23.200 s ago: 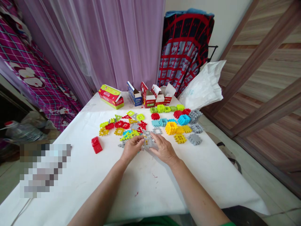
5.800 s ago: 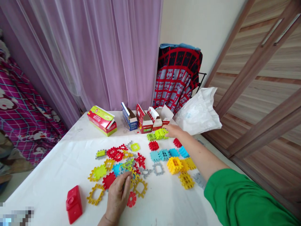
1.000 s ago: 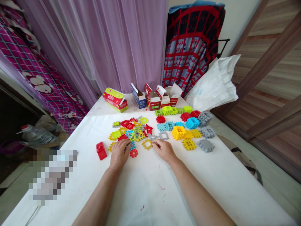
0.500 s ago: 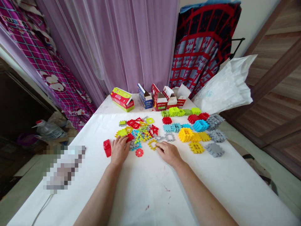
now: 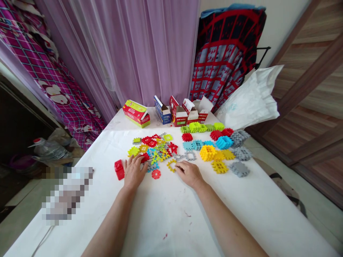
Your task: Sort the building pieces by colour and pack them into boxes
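My left hand (image 5: 134,172) rests with fingers spread on the near left edge of a mixed pile of plastic interlocking tiles. Under or beside its fingertips lies a red tile (image 5: 145,157). My right hand (image 5: 190,173) is closed, thumb and index finger pinching the edge of a yellow open-square tile (image 5: 170,165) that lies on the table. A round red piece (image 5: 155,174) sits between the hands. Left of my left hand stands a red block-shaped piece (image 5: 119,169). Grey frame tiles (image 5: 190,156) lie just beyond my right hand.
Sorted stacks are at the right: green tiles (image 5: 197,127), blue tiles (image 5: 197,144), yellow tiles (image 5: 208,152) and grey tiles (image 5: 240,169). Several opened cartons, including a blue box (image 5: 164,115), line the back. A white bag (image 5: 249,98) stands at the far right; a blurred-out object (image 5: 68,194) lies left.
The whole view has shifted slightly, so things sit a little further left. My left fingers look a bit more spread; my right hand stays at the yellow tile.
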Demonstrator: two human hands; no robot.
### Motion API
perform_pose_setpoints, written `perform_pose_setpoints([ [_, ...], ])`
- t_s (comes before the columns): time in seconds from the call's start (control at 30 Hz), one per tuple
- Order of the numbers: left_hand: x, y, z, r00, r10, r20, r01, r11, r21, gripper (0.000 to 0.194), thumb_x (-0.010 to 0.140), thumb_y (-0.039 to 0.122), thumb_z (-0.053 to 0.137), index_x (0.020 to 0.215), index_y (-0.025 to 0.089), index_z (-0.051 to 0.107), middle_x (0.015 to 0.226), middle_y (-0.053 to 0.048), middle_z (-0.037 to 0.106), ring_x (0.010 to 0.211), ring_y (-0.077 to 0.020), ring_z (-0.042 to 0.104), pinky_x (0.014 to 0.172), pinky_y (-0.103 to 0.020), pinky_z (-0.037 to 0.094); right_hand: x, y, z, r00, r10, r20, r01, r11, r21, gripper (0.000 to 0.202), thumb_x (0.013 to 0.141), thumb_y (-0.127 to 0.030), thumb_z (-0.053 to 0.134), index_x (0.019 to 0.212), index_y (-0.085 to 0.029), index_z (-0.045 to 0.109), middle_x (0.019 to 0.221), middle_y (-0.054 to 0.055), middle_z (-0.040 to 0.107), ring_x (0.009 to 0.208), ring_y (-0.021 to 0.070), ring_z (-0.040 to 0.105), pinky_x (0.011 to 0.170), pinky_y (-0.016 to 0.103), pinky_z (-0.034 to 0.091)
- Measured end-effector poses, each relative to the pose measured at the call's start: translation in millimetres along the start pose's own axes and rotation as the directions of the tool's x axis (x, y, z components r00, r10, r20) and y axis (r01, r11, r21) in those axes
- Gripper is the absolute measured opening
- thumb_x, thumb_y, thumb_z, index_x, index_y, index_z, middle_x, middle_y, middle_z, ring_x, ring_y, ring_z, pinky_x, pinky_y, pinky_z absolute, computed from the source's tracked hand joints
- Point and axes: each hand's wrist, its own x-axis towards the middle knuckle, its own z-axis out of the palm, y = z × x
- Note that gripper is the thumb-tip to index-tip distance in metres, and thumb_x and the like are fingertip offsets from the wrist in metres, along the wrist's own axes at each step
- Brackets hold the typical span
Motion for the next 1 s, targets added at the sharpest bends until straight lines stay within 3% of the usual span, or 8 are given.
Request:
perform_pose_setpoints([
  [0.43,2.1,-2.8,-1.4,0.996,0.048,-0.073,-0.050,0.999,-0.023,0.034,0.090,0.042,0.047,0.112,0.024,0.064,0.117,-0.009,0.069,0.122,-0.0303,0.051,0.108,-0.056,0.024,0.8,1.2,-1.4,1.000,0.005,-0.002,-0.005,0.999,0.044,0.018,0.084,-0.019,0.054,0.087,-0.025,0.071,0.093,0.002,0.073,0.085,0.0154,0.067,0.077,0.024,0.048],
  [0.57,5.6,-5.1,-2.4,0.997,0.011,-0.074,-0.015,0.999,-0.051,0.036,0.093,0.040,0.040,0.109,0.022,0.067,0.114,-0.010,0.071,0.119,-0.0292,0.054,0.106,-0.053,0.029,0.2,4.0,1.2,1.000,0.010,-0.010,-0.009,0.999,0.046,0.019,0.086,-0.021,0.052,0.087,-0.025,0.071,0.091,0.003,0.073,0.085,0.0163,0.067,0.077,0.026,0.048],
  [0.77,10.3,-11.9,-2.9,0.971,-0.116,-0.208,0.064,0.967,-0.245,0.040,0.090,0.043,0.039,0.094,0.018,0.070,0.097,-0.011,0.072,0.099,-0.0271,0.063,0.092,-0.044,0.043,-0.3,6.8,2.8,1.000,-0.003,-0.023,0.004,0.998,0.058,0.020,0.087,-0.022,0.051,0.088,-0.024,0.071,0.090,0.004,0.073,0.084,0.0166,0.067,0.078,0.026,0.048],
  [0.87,8.7,-8.5,-1.8,0.945,-0.269,-0.187,0.141,0.850,-0.508,0.035,0.086,0.048,0.046,0.093,0.020,0.068,0.086,-0.006,0.072,0.082,-0.0206,0.064,0.075,-0.034,0.049,-0.3,7.8,3.6,1.000,-0.001,-0.026,0.003,0.998,0.065,0.021,0.087,-0.023,0.051,0.090,-0.024,0.071,0.091,0.004,0.073,0.085,0.0169,0.067,0.079,0.027,0.048],
  [0.93,6.6,-2.9,0.5,0.928,-0.364,-0.079,0.200,0.666,-0.718,0.033,0.081,0.050,0.053,0.093,0.021,0.064,0.072,-0.001,0.068,0.063,-0.0151,0.061,0.061,-0.028,0.048,-0.3,8.8,4.7,1.000,0.000,-0.026,0.002,0.998,0.068,0.021,0.087,-0.024,0.050,0.090,-0.024,0.071,0.092,0.003,0.073,0.086,0.0170,0.067,0.079,0.027,0.049],
  [1.0,4.6,3.9,3.2,0.925,-0.378,0.033,0.240,0.515,-0.823,0.036,0.078,0.053,0.055,0.091,0.020,0.060,0.058,0.003,0.062,0.045,-0.0107,0.052,0.047,-0.023,0.042,-0.6,10.2,6.0,1.000,-0.003,-0.025,0.005,0.997,0.071,0.021,0.087,-0.024,0.050,0.090,-0.024,0.071,0.092,0.003,0.073,0.086,0.0172,0.067,0.079,0.028,0.049],
])
